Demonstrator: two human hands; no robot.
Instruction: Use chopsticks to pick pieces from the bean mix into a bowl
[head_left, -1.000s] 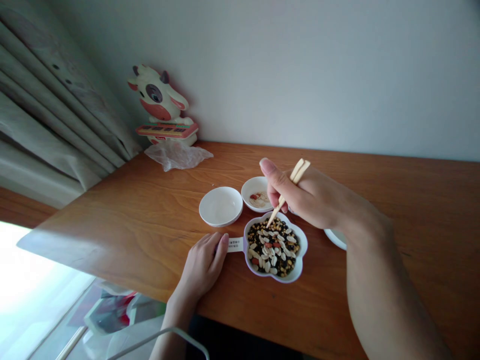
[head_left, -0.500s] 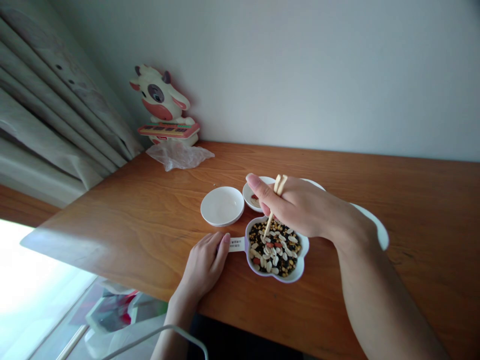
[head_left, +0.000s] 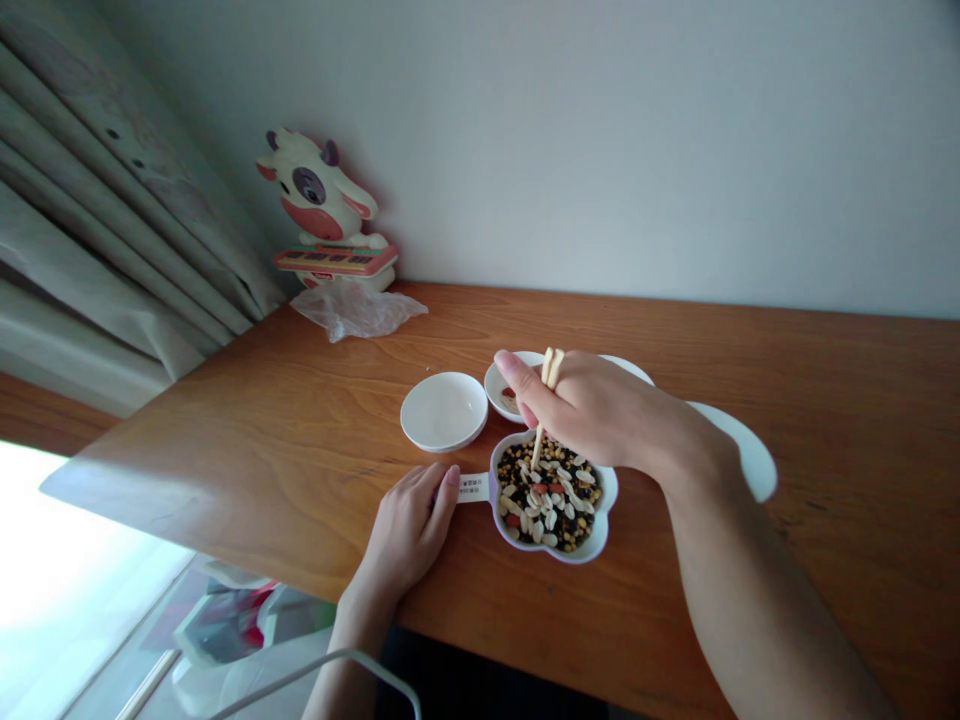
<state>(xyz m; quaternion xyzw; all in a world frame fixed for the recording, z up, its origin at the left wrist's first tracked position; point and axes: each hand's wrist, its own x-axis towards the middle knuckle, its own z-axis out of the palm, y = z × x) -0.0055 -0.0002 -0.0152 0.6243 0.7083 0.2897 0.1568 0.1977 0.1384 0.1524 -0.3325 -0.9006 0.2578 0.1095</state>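
Note:
My left hand point(head_left: 411, 522) is closed round the handle of a white and purple scalloped bowl point(head_left: 597, 540) on the table. Inside the bowl lies a mix of dark and yellow grains, with pale peanuts point(head_left: 551, 520) and a few reddish pieces on top. Over the bowl's far side, my right hand point(head_left: 581, 400) grips a pair of wooden chopsticks point(head_left: 553, 366), their tips down among the peanuts. Just behind stands a small white bowl point(head_left: 496, 397) with a few reddish bits in it, partly hidden by my right thumb. An empty white bowl point(head_left: 444, 412) is to its left.
White dishes point(head_left: 750, 455) show partly behind my right forearm. At the back left of the wooden table point(head_left: 247, 450), a cow toy with a keyboard point(head_left: 330, 215) stands beside a crumpled clear plastic bag point(head_left: 360, 308). A pale cable point(head_left: 337, 655) crosses near my left forearm.
The chopsticks have shifted slightly in the bowl, their tips moving a little farther back and standing more upright. My left hand keeps its hold on the handle.

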